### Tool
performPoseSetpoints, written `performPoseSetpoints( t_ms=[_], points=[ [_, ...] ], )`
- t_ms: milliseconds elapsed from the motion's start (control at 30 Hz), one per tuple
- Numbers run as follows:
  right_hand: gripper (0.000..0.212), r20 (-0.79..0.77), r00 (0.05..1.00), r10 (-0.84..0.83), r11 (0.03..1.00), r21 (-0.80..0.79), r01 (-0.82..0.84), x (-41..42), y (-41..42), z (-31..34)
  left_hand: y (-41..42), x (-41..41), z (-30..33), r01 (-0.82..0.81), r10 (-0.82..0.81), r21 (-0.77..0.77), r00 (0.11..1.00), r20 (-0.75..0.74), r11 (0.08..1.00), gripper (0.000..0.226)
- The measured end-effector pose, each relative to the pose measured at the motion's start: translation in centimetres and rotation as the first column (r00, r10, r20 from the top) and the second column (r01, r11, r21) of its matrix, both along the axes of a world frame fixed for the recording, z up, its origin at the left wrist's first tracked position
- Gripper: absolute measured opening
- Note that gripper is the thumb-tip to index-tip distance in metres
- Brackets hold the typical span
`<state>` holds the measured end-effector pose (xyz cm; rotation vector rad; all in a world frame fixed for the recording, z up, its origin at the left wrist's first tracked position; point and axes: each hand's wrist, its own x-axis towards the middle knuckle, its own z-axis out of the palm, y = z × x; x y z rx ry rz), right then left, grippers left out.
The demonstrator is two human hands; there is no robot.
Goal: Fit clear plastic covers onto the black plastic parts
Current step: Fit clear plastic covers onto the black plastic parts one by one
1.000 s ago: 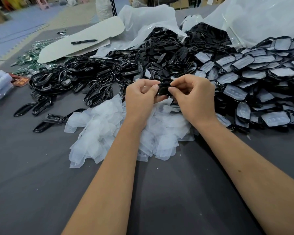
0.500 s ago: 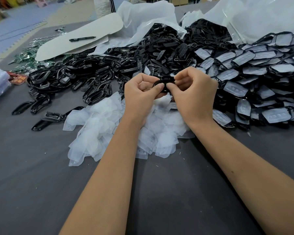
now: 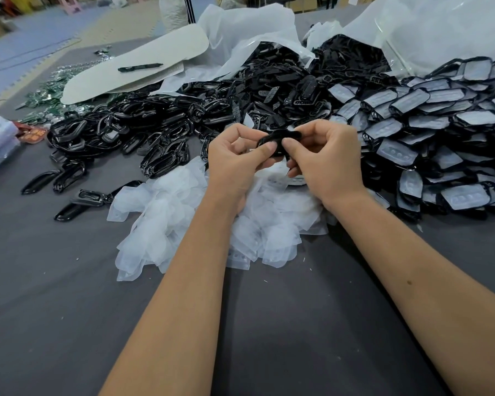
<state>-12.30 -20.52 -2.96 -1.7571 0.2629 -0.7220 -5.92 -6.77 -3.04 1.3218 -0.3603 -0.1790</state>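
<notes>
Left hand (image 3: 237,158): fingers curled, thumb pressed along the near edge of a black part (image 3: 279,138), pinching its left end.
Right hand (image 3: 326,158): fingers curled round the part's right end, thumb tip on its near edge, close to the left thumb.
Black part: held between both hands, raised above the table (image 3: 69,310); whether a cover is on it cannot be told.
Clear covers (image 3: 166,224): loose heap on the table, just below the hands.
Bare black parts (image 3: 143,130): pile to the left and behind.
Covered parts (image 3: 429,132): stacked overlapping on the right.
Pen (image 3: 140,67): lying on a pale board (image 3: 155,52), far left.
Plastic bags (image 3: 249,27): bunched behind the piles.
</notes>
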Motion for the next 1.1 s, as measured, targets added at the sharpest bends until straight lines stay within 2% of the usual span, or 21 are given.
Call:
performPoseSetpoints(
  t_ms=[133,367,433,500,633,700,767,833,933,1033,1100],
  points=[
    [0.005,0.047,0.998,-0.052,0.985,-0.160,0.059,-0.4,0.5,0.2,0.0,-0.3,0.2,-0.024,0.024,-0.002,0.999,0.047,1.000,0.015],
    [0.010,0.088,0.992,-0.095,0.961,-0.250,0.114,-0.8,1.2,0.6,1.1,0.0,0.9,-0.030,0.026,0.050,0.995,0.093,0.998,0.019],
    [0.015,0.098,0.994,-0.050,0.971,-0.227,0.071,-0.9,1.4,0.7,1.7,0.2,1.2,-0.028,0.024,0.047,0.995,0.094,0.999,0.019],
    [0.025,0.110,0.994,0.011,0.957,-0.290,0.022,-1.0,1.2,0.7,2.2,0.4,1.4,-0.027,0.027,0.003,0.996,0.085,1.000,0.019],
    [0.059,-0.006,0.978,0.208,0.814,-0.554,-0.177,-1.0,0.4,0.8,2.7,0.7,1.5,-0.116,0.113,-0.131,0.993,-0.025,0.985,0.021],
    [0.065,-0.076,0.957,0.278,0.744,-0.614,-0.265,-1.1,0.1,0.9,2.8,0.9,1.5,-0.179,0.156,-0.210,0.980,-0.122,0.961,0.021],
    [0.056,-0.169,0.924,0.343,0.657,-0.660,-0.365,-1.0,0.1,0.9,2.9,1.2,1.6,-0.240,0.187,-0.275,0.960,-0.206,0.931,0.022],
    [0.033,-0.249,0.893,0.374,0.575,-0.693,-0.434,-0.9,0.5,0.7,2.7,1.3,1.6,-0.268,0.200,-0.285,0.948,-0.247,0.920,0.023],
    [0.006,-0.177,0.913,0.367,0.584,-0.721,-0.374,-0.8,1.0,0.5,2.4,1.3,1.4,-0.254,0.197,-0.237,0.951,-0.240,0.938,0.021],
    [0.004,-0.098,0.933,0.346,0.659,-0.682,-0.316,-0.9,0.8,0.5,2.3,1.3,1.4,-0.248,0.197,-0.210,0.952,-0.236,0.946,0.020],
    [0.024,-0.192,0.913,0.359,0.626,-0.677,-0.389,-0.9,0.8,0.6,2.2,1.3,1.3,-0.249,0.199,-0.205,0.951,-0.236,0.947,0.020]
  ],
)
